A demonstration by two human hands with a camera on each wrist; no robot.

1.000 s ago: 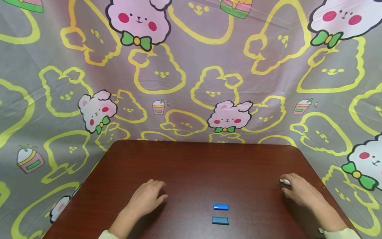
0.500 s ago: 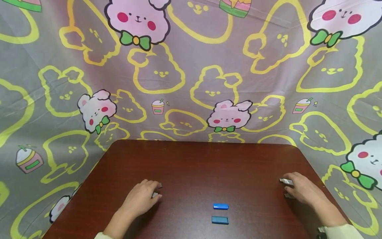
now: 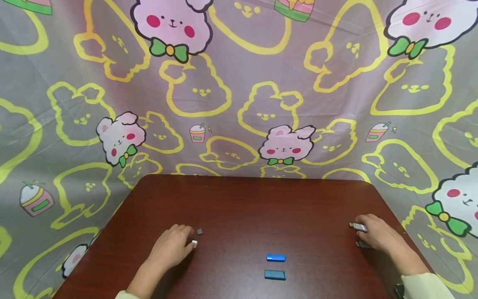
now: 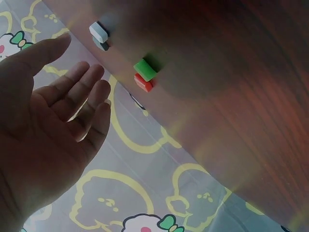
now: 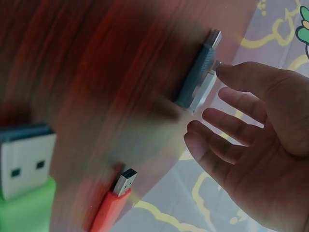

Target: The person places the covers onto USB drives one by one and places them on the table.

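My left hand is over the left of the table, fingers loosely bent and nothing between them in the left wrist view. At its fingertips lie a small grey cap and a white one. That wrist view also shows a green cap and a red cap. On the right, my relaxed right hand holds nothing; its thumb overlaps the paired dark USB stick and white USB stick. A green USB stick and a red USB stick lie nearer that camera.
Between the hands lie a blue rectangular piece and a teal rectangular piece, side by side on the brown table. A patterned curtain surrounds the table's back and sides.
My left hand has drawn back to the left, uncovering the grey and white caps. The right hand has shifted slightly right, showing more of the white stick and the dark stick.
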